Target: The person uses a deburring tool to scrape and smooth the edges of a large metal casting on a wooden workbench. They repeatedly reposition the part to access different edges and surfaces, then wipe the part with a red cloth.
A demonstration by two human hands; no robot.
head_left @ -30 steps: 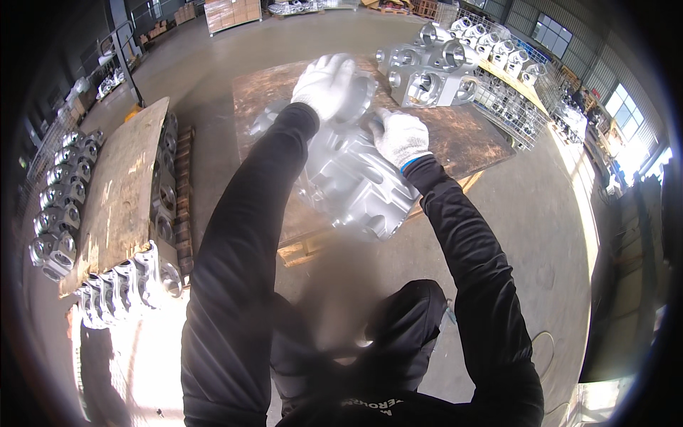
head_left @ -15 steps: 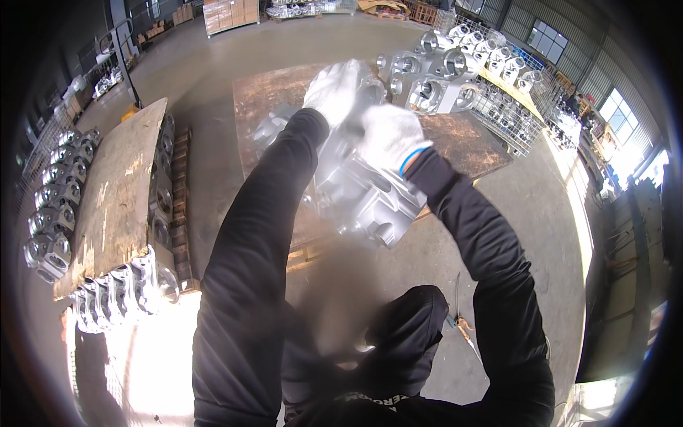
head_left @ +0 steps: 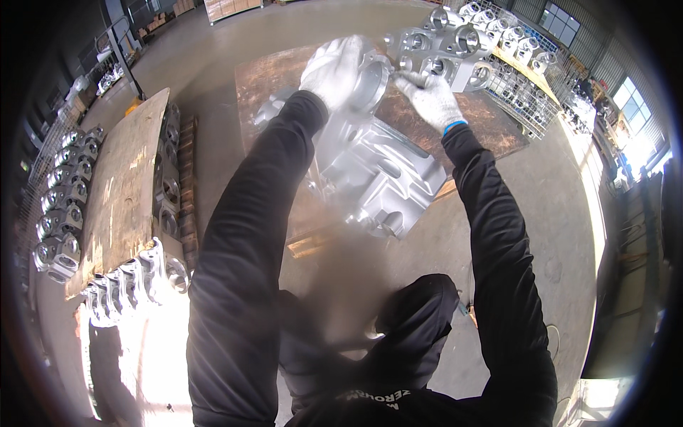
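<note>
A large silver metal casting with ribs, hollows and a round bored end lies on a brown board in front of me. My left hand, in a white knitted glove, is wrapped over the left side of the ring-shaped end. Just right of that ring is my right hand, in a white glove with a blue cuff. Its thumb and forefinger come together near the rim. Whatever may be between those fingertips is too small to make out. A blurred patch hides the casting's lower left part.
The brown board rests on a wooden pallet. Several similar castings stand at its far right, by wire cages of parts. On the left, a plywood sheet has castings along both sides. Stacked cartons stand at the back.
My right hand has moved right, off the middle of the casting, to beside the ring, its fingers now drawn together. My left hand stays on the ring. The view has shifted slightly.
</note>
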